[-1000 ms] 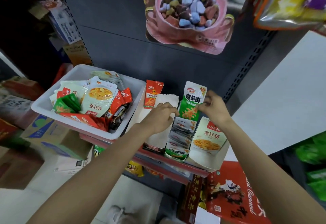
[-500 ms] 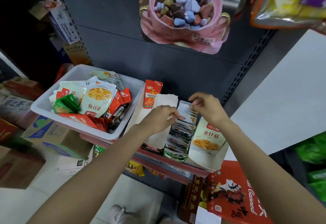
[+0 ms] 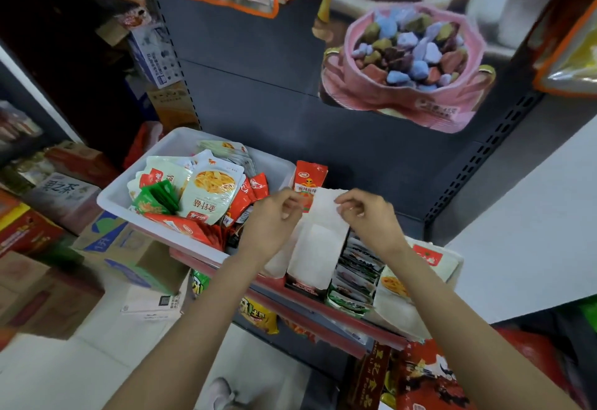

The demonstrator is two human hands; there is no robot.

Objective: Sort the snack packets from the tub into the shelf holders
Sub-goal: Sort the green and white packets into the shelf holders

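At centre frame, both hands hover over a white cardboard holder (image 3: 318, 248). Left hand (image 3: 274, 219) and right hand (image 3: 368, 216) fingers curl, seemingly empty. Snack packets (image 3: 206, 190) fill the white tub (image 3: 113, 196), centre-left.

The tub (image 3: 113, 197) at middle left is white; its packets (image 3: 206, 196) are white, red and green; the standing packet (image 3: 310, 180) mid-frame is red; the shelf wall (image 3: 258, 102) is dark grey.
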